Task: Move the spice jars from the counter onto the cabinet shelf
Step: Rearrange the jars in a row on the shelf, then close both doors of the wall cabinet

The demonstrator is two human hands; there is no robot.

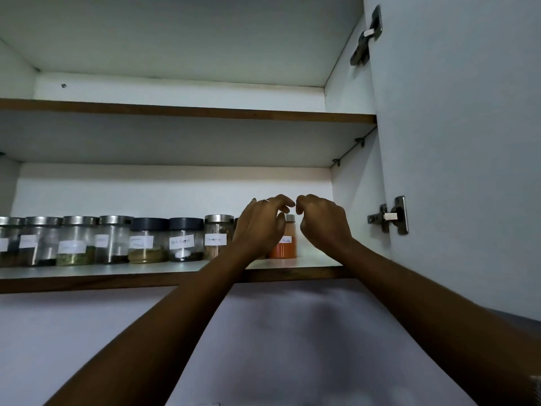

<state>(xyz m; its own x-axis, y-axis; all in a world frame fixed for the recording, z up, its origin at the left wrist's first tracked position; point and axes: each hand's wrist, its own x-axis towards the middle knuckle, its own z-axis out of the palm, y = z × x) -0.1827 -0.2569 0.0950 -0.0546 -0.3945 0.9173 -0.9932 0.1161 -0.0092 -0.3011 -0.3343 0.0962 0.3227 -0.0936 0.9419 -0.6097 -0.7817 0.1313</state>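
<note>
A row of several labelled spice jars (147, 240) stands on the lower cabinet shelf (131, 278), most with steel lids and two with black lids. At the right end of the row stands a jar of orange powder (285, 247). My left hand (259, 228) hovers in front of the row, its loosely curled fingers arching above the orange jar's lid without touching it, and it hides a jar behind it. My right hand (322, 222) hangs just right of the orange jar, loosely curled and holding nothing. The two hands' fingertips nearly meet above the jar.
The upper shelf (187, 111) shows nothing on it. The open cabinet door (462, 142) stands at the right with two metal hinges (393, 215). A strip of bare shelf lies between the orange jar and the cabinet's right wall. Below the shelf is a plain wall.
</note>
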